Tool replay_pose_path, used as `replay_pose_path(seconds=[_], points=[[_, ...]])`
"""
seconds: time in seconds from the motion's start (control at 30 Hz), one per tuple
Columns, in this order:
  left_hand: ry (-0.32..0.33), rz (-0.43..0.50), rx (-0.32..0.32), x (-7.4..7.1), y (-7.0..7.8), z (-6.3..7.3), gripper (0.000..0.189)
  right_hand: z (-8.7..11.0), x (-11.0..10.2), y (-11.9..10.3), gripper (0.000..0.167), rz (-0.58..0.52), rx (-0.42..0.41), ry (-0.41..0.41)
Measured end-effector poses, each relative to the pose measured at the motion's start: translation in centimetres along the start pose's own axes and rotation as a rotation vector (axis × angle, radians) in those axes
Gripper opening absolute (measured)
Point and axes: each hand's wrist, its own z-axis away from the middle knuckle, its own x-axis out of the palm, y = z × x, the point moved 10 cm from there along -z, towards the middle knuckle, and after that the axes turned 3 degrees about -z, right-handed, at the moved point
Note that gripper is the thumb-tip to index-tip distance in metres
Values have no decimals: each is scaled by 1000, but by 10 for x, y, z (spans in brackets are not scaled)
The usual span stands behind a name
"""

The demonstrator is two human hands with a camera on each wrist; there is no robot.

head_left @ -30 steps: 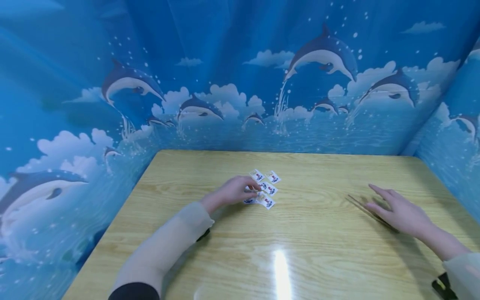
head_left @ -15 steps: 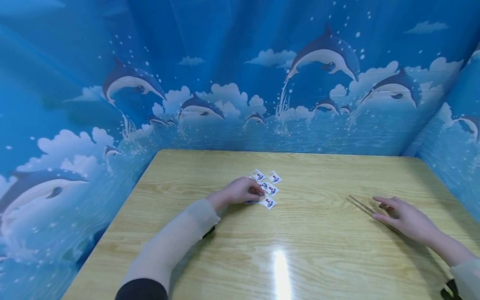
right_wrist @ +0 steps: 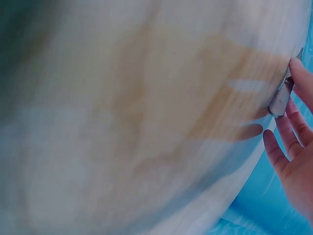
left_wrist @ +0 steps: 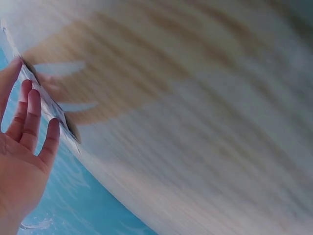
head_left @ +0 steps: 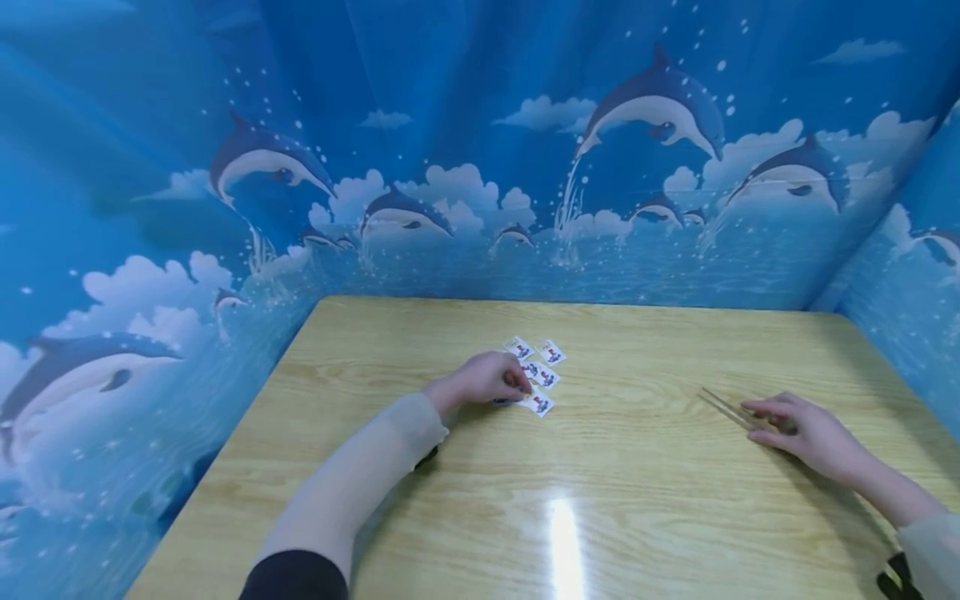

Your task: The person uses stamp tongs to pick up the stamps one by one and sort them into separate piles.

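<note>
Several small white paper pieces with red and blue printed figures lie in a cluster, one piece (head_left: 552, 352) at the back and another (head_left: 537, 403) at the front. My left hand (head_left: 491, 377) is over the cluster's left side, covering part of it. In the left wrist view, its loosely bent fingertips touch a paper piece (left_wrist: 49, 105) on the table. On the right, my right hand (head_left: 813, 437) pinches a pair of thin metal tweezers (head_left: 723, 407) between thumb and fingers, tips pointing left and away. The right wrist view shows the tweezers' metal end (right_wrist: 281, 100) against the fingers.
Everything lies on a light wood-grain table (head_left: 622, 483), with a bright light reflection near its front. A blue curtain (head_left: 465, 125) printed with dolphins and clouds stands along the back and sides.
My right hand has lowered its raised fingers and closed thumb and fingers around the tweezers. My left hand has shifted slightly right over the paper pieces, its fingers drawing closer together.
</note>
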Motion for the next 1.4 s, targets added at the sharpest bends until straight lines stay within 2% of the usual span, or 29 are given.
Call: replay_pose_path(seconds=[0.17, 0.47, 0.83, 1.1, 1.4], points=[[-8, 14, -34, 0, -2, -2, 9, -5, 1, -3, 34, -10, -11, 2], [0, 18, -47, 1, -6, -2, 9, -17, 6, -3, 24, -26, 48, -16], [0, 31, -65, 2, -8, -2, 9, -29, 9, -11, 13, -30, -4, 5], [-23, 62, -90, 4, -8, -3, 8, -42, 6, -38, 14, -45, -89, 19], [-36, 63, -97, 4, -9, -3, 8, -57, -7, -73, 14, -134, -141, 27]])
